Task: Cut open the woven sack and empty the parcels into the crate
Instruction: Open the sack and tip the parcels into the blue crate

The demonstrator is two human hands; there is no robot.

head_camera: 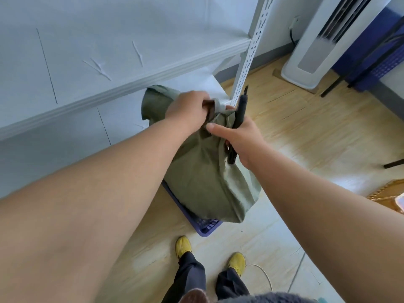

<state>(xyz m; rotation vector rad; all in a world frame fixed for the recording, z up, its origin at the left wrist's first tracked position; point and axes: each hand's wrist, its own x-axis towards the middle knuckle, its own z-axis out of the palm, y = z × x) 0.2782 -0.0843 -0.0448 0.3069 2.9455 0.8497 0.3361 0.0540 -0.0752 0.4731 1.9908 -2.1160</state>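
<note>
A green woven sack (pixel 203 178) stands upright in a blue plastic crate (pixel 205 226) on the floor, with only the crate's near corner showing. My left hand (pixel 188 108) grips the sack's bunched neck, which is bound with brown tape. My right hand (pixel 242 138) holds a black cutter (pixel 239 114) upright against the right side of the neck, with the thumb stretched across the sack. The sack's mouth flops to the left behind my left hand. No parcels are visible.
A white metal shelf (pixel 109 90) with a perforated upright post (pixel 247 62) stands right behind the sack. A white floor-standing unit (pixel 317 51) and blue crates (pixel 380 66) are at the far right. My feet in yellow shoes (pixel 237 262) stand just before the crate on a wooden floor.
</note>
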